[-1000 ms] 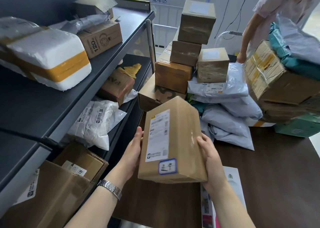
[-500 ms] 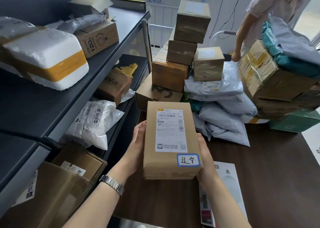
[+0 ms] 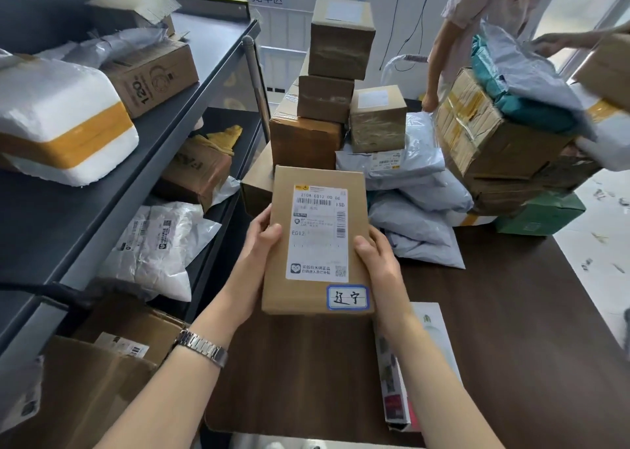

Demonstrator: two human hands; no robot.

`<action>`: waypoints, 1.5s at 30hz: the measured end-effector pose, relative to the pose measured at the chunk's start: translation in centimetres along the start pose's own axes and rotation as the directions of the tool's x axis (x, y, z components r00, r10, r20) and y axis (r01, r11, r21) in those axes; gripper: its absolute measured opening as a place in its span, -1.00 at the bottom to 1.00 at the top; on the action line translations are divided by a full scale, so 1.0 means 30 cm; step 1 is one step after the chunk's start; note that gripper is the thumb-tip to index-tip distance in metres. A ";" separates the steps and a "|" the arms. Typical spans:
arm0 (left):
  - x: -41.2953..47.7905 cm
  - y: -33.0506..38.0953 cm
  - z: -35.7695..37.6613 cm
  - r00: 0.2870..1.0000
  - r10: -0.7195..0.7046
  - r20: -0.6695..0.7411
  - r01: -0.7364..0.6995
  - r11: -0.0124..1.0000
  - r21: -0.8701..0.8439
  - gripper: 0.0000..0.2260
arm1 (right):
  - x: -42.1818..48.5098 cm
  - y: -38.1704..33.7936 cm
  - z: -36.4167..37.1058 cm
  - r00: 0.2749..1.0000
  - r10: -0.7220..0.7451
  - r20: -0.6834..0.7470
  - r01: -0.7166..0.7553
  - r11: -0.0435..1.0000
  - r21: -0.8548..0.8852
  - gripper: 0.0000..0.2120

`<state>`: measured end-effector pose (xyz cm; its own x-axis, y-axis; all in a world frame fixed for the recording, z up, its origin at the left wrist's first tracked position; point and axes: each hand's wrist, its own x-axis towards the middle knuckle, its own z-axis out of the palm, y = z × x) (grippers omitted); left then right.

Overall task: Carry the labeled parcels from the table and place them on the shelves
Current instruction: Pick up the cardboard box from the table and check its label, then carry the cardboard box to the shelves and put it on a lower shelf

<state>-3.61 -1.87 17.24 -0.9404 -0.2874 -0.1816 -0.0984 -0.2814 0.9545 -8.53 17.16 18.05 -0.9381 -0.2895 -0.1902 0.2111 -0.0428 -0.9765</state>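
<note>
Parcel (image 3: 315, 240) in hand: we hold a flat brown cardboard box with its broad face turned up toward us, the white shipping label (image 3: 318, 233) readable and a small blue-bordered handwritten tag (image 3: 347, 298) at its near right corner. It is up off the dark table (image 3: 511, 329), above the near end of it, not resting on anything we can see. Its long axis runs away from us, near edge toward our chest and far edge toward the heap of boxes. Our left hand (image 3: 262, 237) clasps the left long side about midway, thumb over the top face and the other fingers hidden underneath; our right hand (image 3: 373, 254) does the same on the right long side, a little nearer to us. Both hands are closed firmly around the box, sharing it evenly. What the coming move turns on, as we judge it, is that the shelves (image 3: 143, 162) lie wholly to our left, so the box must travel sideways, across its long axis, and the left hand is the nearer one and leads. The top shelf shows bare dark surface just beside the white foam box (image 3: 61, 124) with its yellow tape; the lower levels look crowded with a white plastic mailer (image 3: 160, 247) and cardboard cartons (image 3: 194, 172). Ahead on the table stand stacked brown boxes (image 3: 324, 83) and grey poly bags (image 3: 412, 196), well apart from our grip. Beyond them another person (image 3: 477, 15) handles parcels at the far right.
</note>
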 end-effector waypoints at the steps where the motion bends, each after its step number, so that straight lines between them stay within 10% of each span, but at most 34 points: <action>1: 0.005 0.009 0.002 1.000 0.028 0.004 -0.028 0.999 0.030 -0.28 | -0.010 -0.008 -0.006 0.998 -0.061 0.005 0.062 0.997 -0.035 -0.46; 14: -0.056 0.105 0.100 0.983 0.165 0.078 -0.172 0.980 0.102 -0.34 | -0.062 -0.108 -0.017 0.986 -0.155 -0.067 0.162 0.979 0.123 -0.42; 21: -0.238 0.226 0.163 0.946 0.286 -0.153 -0.272 0.956 0.110 -0.68 | -0.119 -0.245 -0.024 0.988 -0.133 0.082 0.112 0.968 0.226 -0.70; 33: -0.908 0.139 0.425 0.703 0.353 -0.618 -0.282 0.935 0.213 -0.73 | -0.487 -0.246 -0.147 0.837 -0.107 0.537 0.030 0.988 0.150 -0.58; 45: -1.843 0.017 0.560 0.375 0.324 -0.869 -0.300 0.929 0.217 -0.71 | -1.249 -0.161 -0.138 0.522 -0.142 0.841 0.053 0.990 0.134 -0.41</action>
<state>42.87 29.27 31.75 -0.1018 -0.9942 0.0355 0.1199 0.0231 0.9925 24.47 32.18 29.48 -0.2890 -0.9492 0.1247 0.1961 -0.1862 -0.9627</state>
